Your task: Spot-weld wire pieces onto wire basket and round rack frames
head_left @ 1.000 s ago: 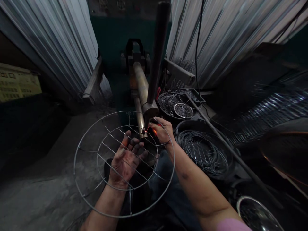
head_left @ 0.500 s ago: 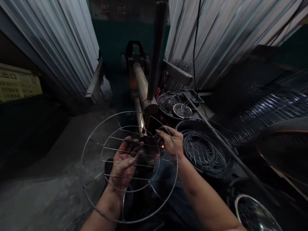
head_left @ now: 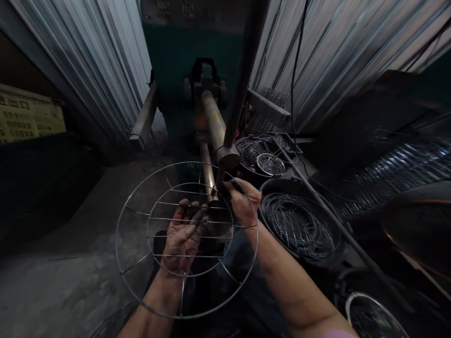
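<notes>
A round wire grille (head_left: 141, 291) of two rings joined by straight cross wires lies level in front of me, over the lower arm of a spot welder (head_left: 208, 173). My left hand (head_left: 183, 241) is under it, palm up, with its fingers curled up onto the cross wires. My right hand (head_left: 243, 202) pinches the grille's wire at the far right, right beside the upper electrode tip (head_left: 219, 183). No spark shows at the tip.
A dark tub of coiled wire (head_left: 299, 225) stands right of my right arm, with a tray of more wire rings (head_left: 262, 152) behind it. A shiny round rim (head_left: 373, 314) is at the lower right. Corrugated metal sheets (head_left: 105, 70) line the back. Grey concrete floor (head_left: 52, 272) lies left.
The grille has been turned, so its cross wires now run level instead of slanting. The glow at the electrode has gone out. My left fingers have curled up and my right hand shifted along the ring.
</notes>
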Available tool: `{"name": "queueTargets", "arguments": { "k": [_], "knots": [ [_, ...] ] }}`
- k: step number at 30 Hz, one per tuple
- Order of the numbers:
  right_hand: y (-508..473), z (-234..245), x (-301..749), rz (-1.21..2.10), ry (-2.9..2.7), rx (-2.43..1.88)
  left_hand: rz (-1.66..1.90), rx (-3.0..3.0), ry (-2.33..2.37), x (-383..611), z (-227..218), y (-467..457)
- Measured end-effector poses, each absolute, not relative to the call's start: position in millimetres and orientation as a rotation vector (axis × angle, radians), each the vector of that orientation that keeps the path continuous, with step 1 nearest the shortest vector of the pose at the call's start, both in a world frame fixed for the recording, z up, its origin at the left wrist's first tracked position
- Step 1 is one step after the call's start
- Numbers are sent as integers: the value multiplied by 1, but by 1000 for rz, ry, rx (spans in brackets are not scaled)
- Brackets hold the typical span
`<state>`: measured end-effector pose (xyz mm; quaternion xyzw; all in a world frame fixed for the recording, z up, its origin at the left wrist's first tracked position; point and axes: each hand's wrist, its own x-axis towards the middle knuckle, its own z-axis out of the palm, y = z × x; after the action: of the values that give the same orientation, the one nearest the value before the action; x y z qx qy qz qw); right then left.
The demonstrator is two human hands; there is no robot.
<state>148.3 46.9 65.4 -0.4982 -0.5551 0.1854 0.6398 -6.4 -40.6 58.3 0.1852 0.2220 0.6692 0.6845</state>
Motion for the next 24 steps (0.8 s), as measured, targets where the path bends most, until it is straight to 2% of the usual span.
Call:
{"name": "queueTargets", "arguments": {
  "k": [17,20,24],
  "knots": [
    [63,64,143,379,-1304,-1121,1537,410,511,-3,51,-29],
    [63,66,139,469,-1281,-1138,1545,400,511,0,53,-31],
    [59,67,150,763,-1204,-1085,1519,462,487,-8,52,-33]
  ]
}}
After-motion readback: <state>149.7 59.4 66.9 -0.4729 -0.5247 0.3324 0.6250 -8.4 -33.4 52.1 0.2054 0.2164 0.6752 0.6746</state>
